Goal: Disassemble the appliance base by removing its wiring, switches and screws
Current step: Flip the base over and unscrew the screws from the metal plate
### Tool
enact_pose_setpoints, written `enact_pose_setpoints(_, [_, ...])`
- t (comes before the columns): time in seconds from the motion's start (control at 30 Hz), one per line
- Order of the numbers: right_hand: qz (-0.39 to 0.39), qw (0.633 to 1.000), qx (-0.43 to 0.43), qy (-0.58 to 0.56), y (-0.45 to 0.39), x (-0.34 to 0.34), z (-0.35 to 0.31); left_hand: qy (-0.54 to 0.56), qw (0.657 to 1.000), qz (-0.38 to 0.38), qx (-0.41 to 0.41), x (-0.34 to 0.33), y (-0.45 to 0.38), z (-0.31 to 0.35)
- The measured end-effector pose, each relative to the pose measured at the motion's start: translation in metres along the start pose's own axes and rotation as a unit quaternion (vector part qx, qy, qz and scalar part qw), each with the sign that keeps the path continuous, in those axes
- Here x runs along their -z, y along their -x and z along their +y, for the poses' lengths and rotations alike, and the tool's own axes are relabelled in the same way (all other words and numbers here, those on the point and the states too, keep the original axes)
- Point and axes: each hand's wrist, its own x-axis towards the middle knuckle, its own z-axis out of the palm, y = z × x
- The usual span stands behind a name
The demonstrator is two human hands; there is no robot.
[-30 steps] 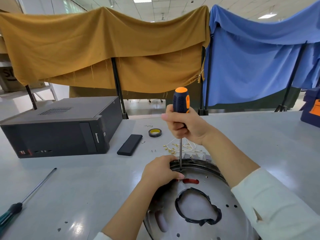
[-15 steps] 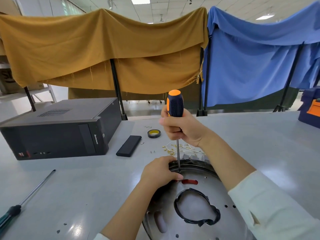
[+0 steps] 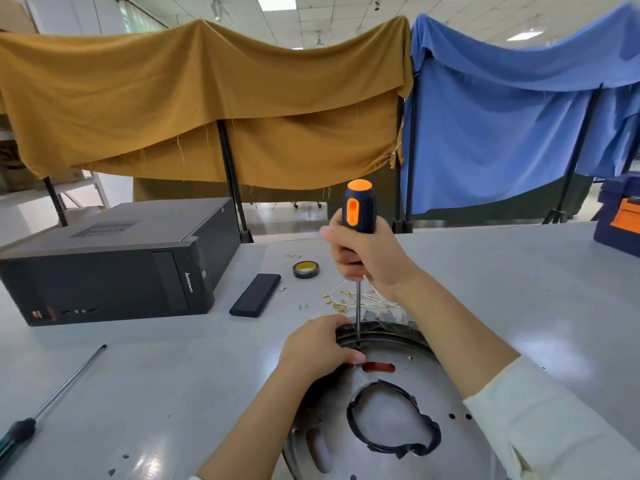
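The round metal appliance base (image 3: 398, 455) lies at the table's near edge, with a black-rimmed opening in its middle and a red slot near its far side. My right hand (image 3: 367, 258) grips the black-and-orange screwdriver (image 3: 358, 211) upright, its tip set on the base's far rim. My left hand (image 3: 317, 348) rests on the rim just left of the tip, fingers curled over the edge. Loose wires with brass terminals (image 3: 346, 301) and small grey parts lie just beyond the base.
A black desktop computer case (image 3: 114, 268) stands at the left. A black flat bar (image 3: 255, 295), a tape roll (image 3: 306, 269) and small screws (image 3: 303, 306) lie mid-table. A second screwdriver (image 3: 52, 400) lies near left. A blue box (image 3: 620, 216) sits far right.
The screwdriver handle has turned slightly in my right hand while the tip stays on the same spot. My left hand has kept its place on the rim.
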Motion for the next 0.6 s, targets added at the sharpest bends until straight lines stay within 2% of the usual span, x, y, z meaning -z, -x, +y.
enact_pose_setpoints(0.03, [-0.054,0.998,-0.02,-0.014,-0.001,0.004,-0.003,-0.001,1.0,0.002,0.0,0.0,0.0,0.0])
enact_pose_setpoints(0.07, [-0.07,0.997,-0.028,-0.02,-0.003,0.007,-0.003,-0.001,1.0,0.004,0.001,0.0,0.0,0.0])
enact_pose_setpoints(0.1, [-0.047,0.998,-0.029,-0.014,-0.004,0.007,-0.003,-0.001,1.0,0.004,0.003,0.0,0.0,0.0])
enact_pose_setpoints(0.17, [0.073,0.996,0.01,0.051,-0.004,0.004,0.003,-0.002,1.0,0.001,0.004,0.0,0.0,0.0])
enact_pose_setpoints(0.23, [0.218,0.965,0.071,0.127,-0.001,-0.001,0.009,0.0,1.0,-0.002,0.006,0.0,0.0,-0.001])
enact_pose_setpoints(0.27, [0.261,0.95,0.094,0.144,0.0,-0.003,0.012,0.0,1.0,-0.002,0.006,0.0,0.0,0.0])
enact_pose_setpoints(0.33, [0.276,0.946,0.104,0.135,0.002,-0.006,0.015,0.0,1.0,-0.002,0.007,0.0,0.0,0.0])
enact_pose_setpoints(0.4, [0.216,0.97,0.072,0.084,0.002,-0.008,0.013,-0.002,1.0,-0.004,0.005,0.0,0.0,0.0])
enact_pose_setpoints(0.47, [0.063,0.997,0.023,0.025,0.001,-0.006,0.007,0.001,1.0,-0.003,0.005,0.001,0.002,0.0])
enact_pose_setpoints(0.53, [-0.087,0.996,-0.026,-0.001,-0.002,-0.001,0.0,0.001,1.0,0.0,0.005,0.001,0.002,0.0])
enact_pose_setpoints(0.57, [-0.115,0.993,-0.034,-0.005,-0.004,0.002,-0.002,0.001,1.0,0.0,0.005,0.001,0.002,0.0])
enact_pose_setpoints(0.6, [-0.106,0.994,-0.033,-0.004,-0.005,0.003,-0.003,0.003,1.0,0.0,0.005,0.001,0.002,0.0])
